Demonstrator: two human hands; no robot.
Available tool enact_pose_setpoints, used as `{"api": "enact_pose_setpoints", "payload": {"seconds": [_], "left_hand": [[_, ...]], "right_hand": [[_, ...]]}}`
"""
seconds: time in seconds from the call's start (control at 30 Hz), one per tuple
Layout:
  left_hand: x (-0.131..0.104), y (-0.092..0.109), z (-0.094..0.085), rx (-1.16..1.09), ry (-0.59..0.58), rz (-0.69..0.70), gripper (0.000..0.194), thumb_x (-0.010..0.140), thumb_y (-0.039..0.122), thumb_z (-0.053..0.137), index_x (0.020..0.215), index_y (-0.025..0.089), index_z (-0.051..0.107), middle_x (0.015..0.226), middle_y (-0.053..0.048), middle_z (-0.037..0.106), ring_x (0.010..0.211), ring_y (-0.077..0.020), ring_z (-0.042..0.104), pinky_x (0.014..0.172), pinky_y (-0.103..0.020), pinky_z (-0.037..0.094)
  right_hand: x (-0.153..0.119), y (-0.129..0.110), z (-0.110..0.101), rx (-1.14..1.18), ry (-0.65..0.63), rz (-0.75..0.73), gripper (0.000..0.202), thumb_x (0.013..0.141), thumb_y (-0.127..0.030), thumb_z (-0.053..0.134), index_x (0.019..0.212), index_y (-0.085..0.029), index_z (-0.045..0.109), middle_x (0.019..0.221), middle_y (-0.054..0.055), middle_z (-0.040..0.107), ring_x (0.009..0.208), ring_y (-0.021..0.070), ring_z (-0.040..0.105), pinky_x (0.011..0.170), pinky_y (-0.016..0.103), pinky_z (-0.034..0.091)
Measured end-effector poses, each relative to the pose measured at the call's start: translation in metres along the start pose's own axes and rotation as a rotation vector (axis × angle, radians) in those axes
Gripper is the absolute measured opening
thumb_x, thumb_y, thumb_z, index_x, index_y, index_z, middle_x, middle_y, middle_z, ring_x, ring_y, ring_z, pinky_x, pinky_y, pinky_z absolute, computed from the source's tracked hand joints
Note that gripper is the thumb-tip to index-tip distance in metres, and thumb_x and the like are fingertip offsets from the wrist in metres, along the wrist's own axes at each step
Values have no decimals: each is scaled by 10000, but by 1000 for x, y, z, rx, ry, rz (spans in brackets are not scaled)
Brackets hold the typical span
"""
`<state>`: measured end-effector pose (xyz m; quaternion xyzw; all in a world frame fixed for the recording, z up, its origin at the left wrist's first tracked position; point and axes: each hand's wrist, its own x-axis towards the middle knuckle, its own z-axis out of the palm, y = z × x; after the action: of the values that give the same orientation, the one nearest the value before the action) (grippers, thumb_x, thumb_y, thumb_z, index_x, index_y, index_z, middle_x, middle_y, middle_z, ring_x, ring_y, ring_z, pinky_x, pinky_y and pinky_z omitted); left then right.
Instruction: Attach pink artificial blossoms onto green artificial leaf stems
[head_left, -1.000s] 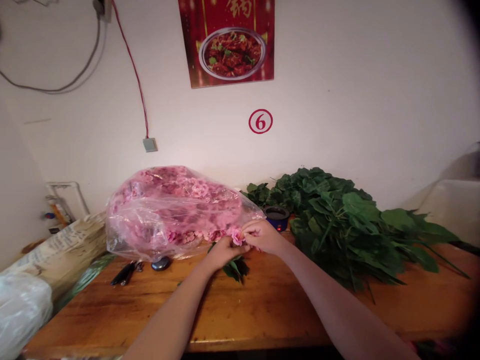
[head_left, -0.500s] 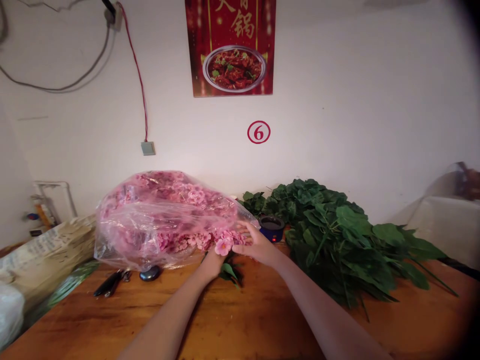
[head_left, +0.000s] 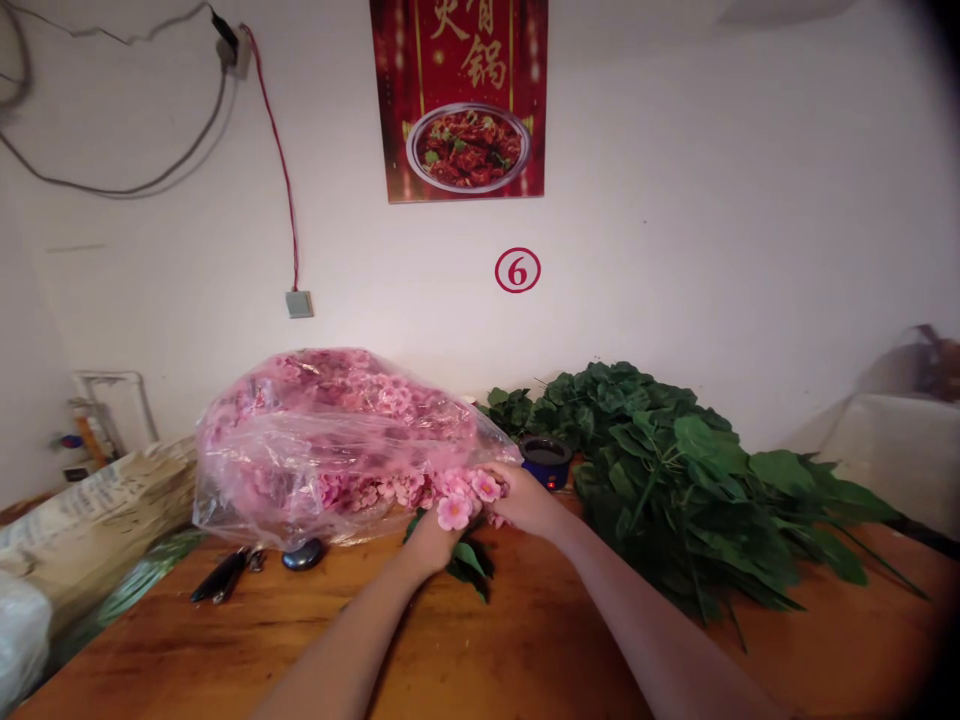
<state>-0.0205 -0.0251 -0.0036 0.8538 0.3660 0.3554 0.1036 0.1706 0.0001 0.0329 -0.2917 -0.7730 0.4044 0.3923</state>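
Observation:
My left hand point(head_left: 432, 544) is closed around a leafy stem, whose dark green leaves point(head_left: 470, 562) hang out below it. A pink artificial flower point(head_left: 454, 512) shows just above that hand. To the right, my right hand point(head_left: 527, 502) has its fingers bent together around another pink flower point(head_left: 487, 486), close beside the first. Its fingertips are partly hidden by petals. Right behind both hands lies a clear plastic bag point(head_left: 277, 430) full of pink flowers, with some blossoms point(head_left: 367, 492) spilling from its front opening.
A big heap of green leaf stems point(head_left: 667, 480) covers the table's right side. Beside it stands a small blue pot point(head_left: 546, 462) with a red light. Keys point(head_left: 221, 576) and a dark rounded object point(head_left: 302, 554) lie on the wooden table point(head_left: 187, 660). Stacked paper sacks point(head_left: 97, 510) stand at left.
My right hand has closed its fingers on a pink flower and drawn it toward the left hand's flower. The view has tilted slightly upward.

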Motion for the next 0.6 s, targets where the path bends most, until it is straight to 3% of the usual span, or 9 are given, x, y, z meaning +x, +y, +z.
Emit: {"api": "enact_pose_setpoints", "payload": {"seconds": [0.17, 0.37, 0.5, 0.6], "left_hand": [[4, 25, -3, -177, 14, -27, 391, 867, 305, 471, 1201, 135, 583, 1236, -144, 577, 1179, -259, 496, 1056, -394, 339], [3, 25, -4, -219, -9, -30, 400, 866, 298, 469, 1232, 166, 558, 1243, -126, 572, 1212, -265, 462, 1072, -420, 306], [3, 23, -5, -216, 1, -33, 399, 865, 334, 475, 1212, 158, 567, 1233, -131, 572, 1221, -265, 442, 1052, -404, 328], [7, 28, -6, -269, -25, -29, 373, 872, 363, 464, 1159, 164, 595, 1185, -118, 596, 1131, -246, 503, 1019, -379, 361]], "right_hand": [[0, -3, 1, -55, 35, -71, 586, 631, -31, 543, 1181, -234, 572, 983, 38, 659, 820, 161, 623, 724, 270, 518], [-9, -14, -3, -5, -57, -87, 716, 634, -36, 560, 1299, -283, 462, 1124, 47, 609, 845, 160, 618, 670, 245, 512], [-8, -20, -8, -78, -95, -256, 517, 643, -131, 690, 1142, -246, 620, 1124, 57, 605, 1014, 207, 572, 879, 331, 460], [-3, -18, -9, -113, -50, -291, 326, 637, -168, 725, 958, -221, 713, 1036, 62, 630, 961, 206, 590, 868, 336, 464]]}}
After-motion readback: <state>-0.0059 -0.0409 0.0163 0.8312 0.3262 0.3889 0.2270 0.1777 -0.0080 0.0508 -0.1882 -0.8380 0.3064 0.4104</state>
